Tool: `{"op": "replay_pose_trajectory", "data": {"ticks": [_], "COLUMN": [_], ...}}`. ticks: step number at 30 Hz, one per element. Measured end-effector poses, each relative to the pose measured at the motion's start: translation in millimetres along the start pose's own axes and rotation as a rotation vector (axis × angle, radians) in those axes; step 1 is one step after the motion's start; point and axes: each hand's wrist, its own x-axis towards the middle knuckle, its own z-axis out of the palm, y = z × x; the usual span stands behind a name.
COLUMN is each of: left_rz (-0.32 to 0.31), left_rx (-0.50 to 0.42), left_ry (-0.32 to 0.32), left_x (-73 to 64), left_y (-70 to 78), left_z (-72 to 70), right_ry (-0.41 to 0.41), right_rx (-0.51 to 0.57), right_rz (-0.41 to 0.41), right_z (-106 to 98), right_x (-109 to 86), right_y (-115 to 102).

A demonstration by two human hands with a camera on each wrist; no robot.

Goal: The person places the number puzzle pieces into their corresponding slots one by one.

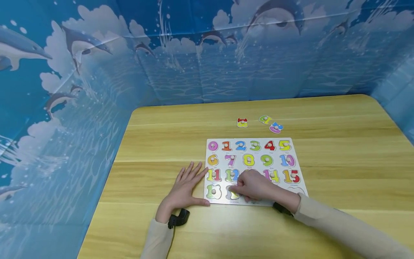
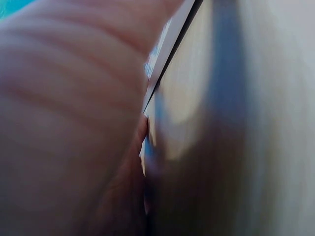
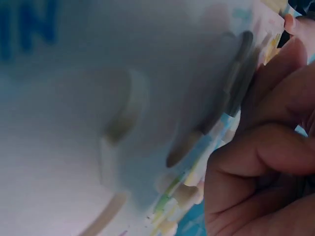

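A white number puzzle board (image 1: 238, 164) lies on the table with colored, knobbed number pieces in its recesses. My left hand (image 1: 184, 189) rests spread beside its left edge, with index fingertip and thumb tip touching the board. Over the bottom row, my right hand (image 1: 255, 183) has curled fingers and pinches a number piece (image 1: 237, 196), partly yellow, at the second recess; the hand hides most of it. To its left is a green number piece (image 1: 209, 191). In the right wrist view, the curled fingers (image 3: 261, 157) are close above the board, which is blurred.
Beyond the board's far edge lie three loose pieces: a red and yellow one (image 1: 242, 123), a green and yellow one (image 1: 265, 119), and a blue and purple one (image 1: 276, 127). The wooden table (image 1: 155, 144) meets a blue dolphin-print curtain (image 1: 181, 72) behind.
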Motion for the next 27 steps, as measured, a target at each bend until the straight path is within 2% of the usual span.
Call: {"op": "replay_pose_trajectory", "data": {"ticks": [4, 8, 19, 27], "left_rz": [-0.01, -0.005, 0.017, 0.017], "left_rx": [-0.01, -0.006, 0.004, 0.017], "left_ry": [-0.002, 0.003, 0.015, 0.017], "left_x": [-0.6, -1.5, -2.3, -0.9], "left_y": [-1.6, -2.4, -1.3, -2.3], "left_z": [0.5, 0.2, -0.4, 2.5], "right_ry": [-0.055, -0.078, -0.118, -0.102], "right_rx": [0.09, 0.121, 0.083, 0.047], "right_rz": [0.042, 0.041, 0.061, 0.052], "right_z": [0, 2, 2, 1], "right_x": [1.3, 2.6, 4.6, 3.4], "right_y": [-1, -4, -8, -10]}}
